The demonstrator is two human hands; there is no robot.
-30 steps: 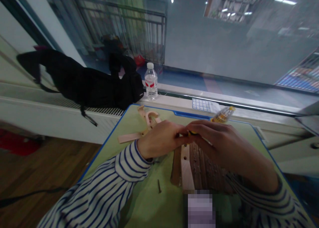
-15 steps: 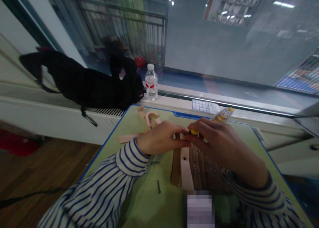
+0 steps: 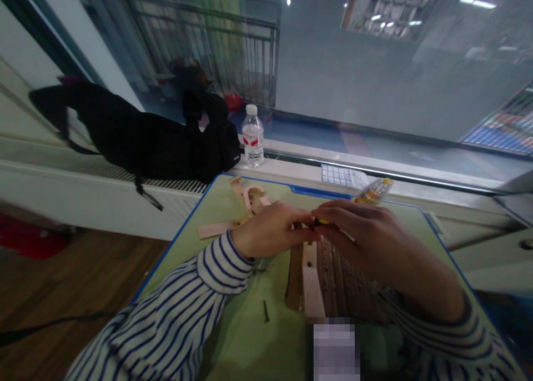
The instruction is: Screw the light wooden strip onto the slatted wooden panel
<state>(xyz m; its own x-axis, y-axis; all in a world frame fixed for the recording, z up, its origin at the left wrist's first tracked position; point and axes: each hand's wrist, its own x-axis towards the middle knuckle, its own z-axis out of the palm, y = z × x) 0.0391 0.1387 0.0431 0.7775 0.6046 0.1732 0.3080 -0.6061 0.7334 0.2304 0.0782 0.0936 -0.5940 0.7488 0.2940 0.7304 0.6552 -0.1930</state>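
Note:
My right hand has its fingers closed round a small yellow-and-black handle, mostly hidden by the fingers. Facing it, my left hand is closed in a pinch, its fingertips touching or very near the handle; what they grip is hidden. Below the fingertips lies a pale wooden strip with round holes. It rests along a stack of brown corrugated cardboard, partly under my right hand. A dark screw lies on the table left of the strip, and another metal piece lies by my left cuff.
Pale wooden pieces, some curved, lie at the green table's far left. A clear container with a yellow tip is behind my right hand. On the sill stand a water bottle and a black bag. A blurred patch covers the front.
My right hand has rolled over slightly, so less of the yellow handle shows. My left hand stays pinched in nearly the same place, and a second hole in the strip now shows.

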